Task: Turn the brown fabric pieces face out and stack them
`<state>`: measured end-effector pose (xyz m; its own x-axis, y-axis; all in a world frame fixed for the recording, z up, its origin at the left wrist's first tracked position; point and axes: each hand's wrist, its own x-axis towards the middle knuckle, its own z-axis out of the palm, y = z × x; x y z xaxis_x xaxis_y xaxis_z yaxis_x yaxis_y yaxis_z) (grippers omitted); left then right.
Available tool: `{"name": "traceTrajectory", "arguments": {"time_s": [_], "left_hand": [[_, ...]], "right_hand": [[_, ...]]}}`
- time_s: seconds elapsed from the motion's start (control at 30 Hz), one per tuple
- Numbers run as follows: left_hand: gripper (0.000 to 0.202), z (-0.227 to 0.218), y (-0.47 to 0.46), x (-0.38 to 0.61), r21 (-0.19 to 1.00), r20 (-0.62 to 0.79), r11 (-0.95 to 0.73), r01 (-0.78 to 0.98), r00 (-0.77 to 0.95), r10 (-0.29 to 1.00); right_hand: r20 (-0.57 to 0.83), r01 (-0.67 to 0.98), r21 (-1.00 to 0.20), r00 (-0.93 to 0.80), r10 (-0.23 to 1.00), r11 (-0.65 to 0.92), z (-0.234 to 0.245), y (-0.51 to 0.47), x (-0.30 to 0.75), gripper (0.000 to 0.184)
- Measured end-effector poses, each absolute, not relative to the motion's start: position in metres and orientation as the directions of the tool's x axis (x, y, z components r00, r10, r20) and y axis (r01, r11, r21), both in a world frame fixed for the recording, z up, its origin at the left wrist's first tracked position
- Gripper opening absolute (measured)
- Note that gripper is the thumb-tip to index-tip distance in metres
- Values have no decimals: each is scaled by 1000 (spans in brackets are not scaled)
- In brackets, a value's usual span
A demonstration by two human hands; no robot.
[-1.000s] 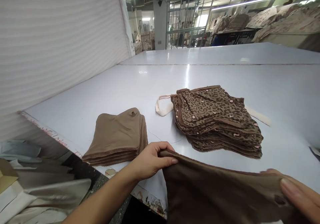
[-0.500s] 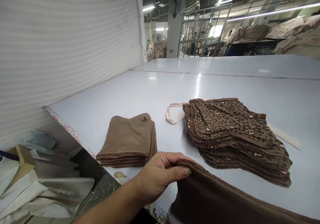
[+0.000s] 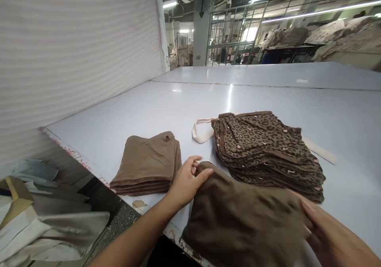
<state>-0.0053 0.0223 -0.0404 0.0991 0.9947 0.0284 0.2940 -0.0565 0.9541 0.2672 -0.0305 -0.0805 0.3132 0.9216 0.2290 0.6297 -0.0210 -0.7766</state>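
Observation:
A piece of brown fabric (image 3: 244, 215) hangs between my two hands over the near edge of the table. My left hand (image 3: 186, 179) is closed on its upper left corner, thumb on the near side. My right hand (image 3: 324, 223) grips its right end, partly blurred, with the fingers mostly behind the cloth. To the left of the fabric lies a neat stack of plain brown fabric pieces (image 3: 149, 159), with a small hole near its upper right corner. Behind it sits a taller stack of leopard-print fabric pieces (image 3: 258, 144) with pink spots.
A pale cloth strip (image 3: 320, 151) pokes out from under the printed stack on the white table (image 3: 133, 104). A white quilted sheet (image 3: 80, 48) hangs at the left. Pale cloths and a cardboard piece (image 3: 19, 199) lie below the table's left edge.
My right hand has come into view holding the fabric's right end. The fabric has been raised and its face turned toward me; my left hand has moved slightly up and left.

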Motion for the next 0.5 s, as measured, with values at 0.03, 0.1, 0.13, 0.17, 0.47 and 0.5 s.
{"name": "traceTrajectory", "arguments": {"time_s": [0.03,0.1,0.13,0.17,0.47,0.5], "left_hand": [[60,-48,22,-6,917,75,-89,389,51,996],[59,-63,15,-4,761,240,-247,600,94,966],[54,-70,9,-3,653,292,-347,673,199,935],[50,-76,4,-1,554,294,-441,706,329,897],[82,-111,-5,-2,404,-27,-522,752,580,814],[82,-109,-5,-3,404,-25,-532,744,591,806]], "right_hand": [[180,626,-774,360,915,-94,-82,-29,266,48],[172,659,-740,382,908,-137,-86,-29,257,59],[232,706,-704,335,913,-80,-89,-32,251,60],[308,760,-650,241,920,19,-92,-35,243,57],[347,913,-57,-362,865,404,-142,-52,208,66],[335,914,-65,-358,872,400,-143,-53,213,64]]}}
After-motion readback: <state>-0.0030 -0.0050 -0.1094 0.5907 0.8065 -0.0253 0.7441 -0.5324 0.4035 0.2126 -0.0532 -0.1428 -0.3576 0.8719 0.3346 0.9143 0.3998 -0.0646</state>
